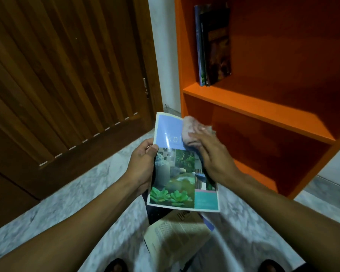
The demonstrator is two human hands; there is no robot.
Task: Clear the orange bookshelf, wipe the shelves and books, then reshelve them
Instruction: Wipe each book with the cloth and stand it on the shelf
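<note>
We held the book [177, 169] between our two hands, which stood apart at its opposite long edges. Our left hand [140, 165] gripped the left edge, thumb curled over the cover and fingers behind. Our right hand [210, 154] lay on the upper right of the cover, fingers fairly straight, pressing a pale pink cloth [190, 132] against it. The book's long axis ran away from us, its top edge pointing towards the wall beyond the hands and tilted slightly left. The cover showed a light blue band with white lettering at the far end, garden photographs of stones and green plants below, and a teal block at the near right corner; a white border framed it. Beyond the right hand stood the orange shelf [263, 112], with three books [214, 46] upright on its upper board. Below the hands, more books [177, 234] lay on the marble floor [86, 193]; left of the left hand stood a wooden door [57, 75].
</note>
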